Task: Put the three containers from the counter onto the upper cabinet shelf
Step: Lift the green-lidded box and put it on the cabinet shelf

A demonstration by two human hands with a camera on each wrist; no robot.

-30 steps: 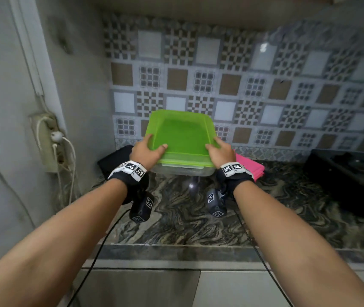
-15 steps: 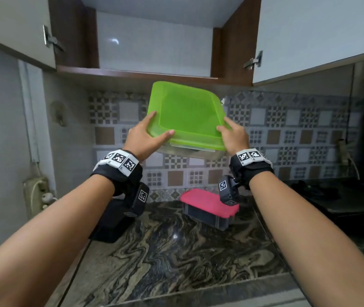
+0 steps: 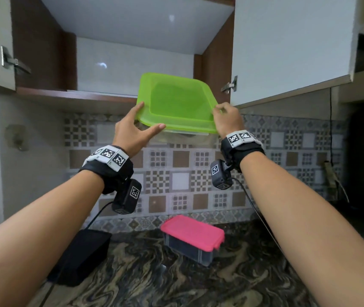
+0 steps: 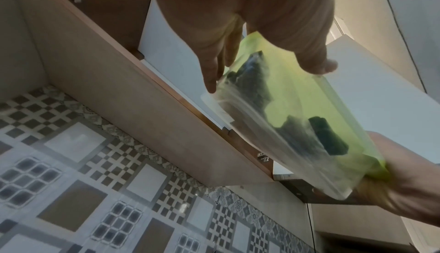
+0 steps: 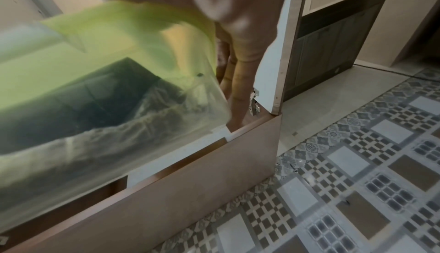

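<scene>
No legible text, brand or number in any view. My wrist bands (image 3: 108, 156) and camera housings (image 3: 219, 175) carry only black-and-white square fiducial codes, no characters.

The box's lid (image 3: 176, 103) was bright green, and its see-through bottom (image 4: 281, 125) showed dark shapes inside. Another box had a pink lid (image 3: 193, 232), and the desk (image 3: 154, 284) had black and brown swirls. The wall tiles (image 3: 176, 165) had brown, white and grey squares and checks, and the cabinet (image 3: 132, 65) was white inside with dark brown sides.
</scene>
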